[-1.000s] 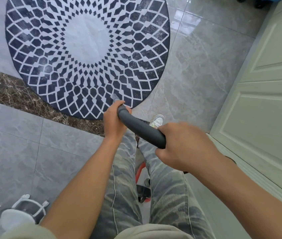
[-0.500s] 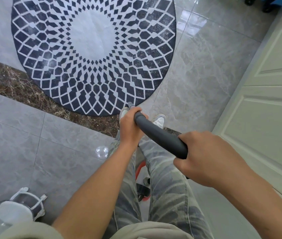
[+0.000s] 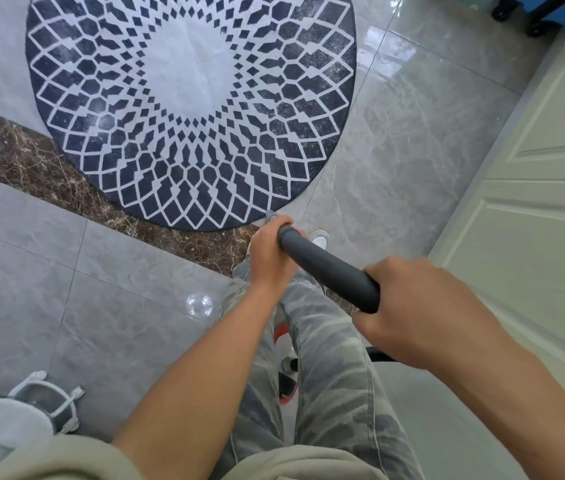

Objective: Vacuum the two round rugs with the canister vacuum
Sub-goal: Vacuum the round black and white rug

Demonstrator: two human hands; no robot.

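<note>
The grey vacuum wand [image 3: 329, 268] slants from lower right to upper left, its far end aimed at the near edge of the round rug [image 3: 191, 109]. The left hand [image 3: 269, 252] curls round its front end and the right hand [image 3: 409, 306] wraps the rear; the nozzle seems hidden below.

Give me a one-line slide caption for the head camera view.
Left hand and right hand grip the grey vacuum wand near the edge of the navy-and-white round rug.
</note>
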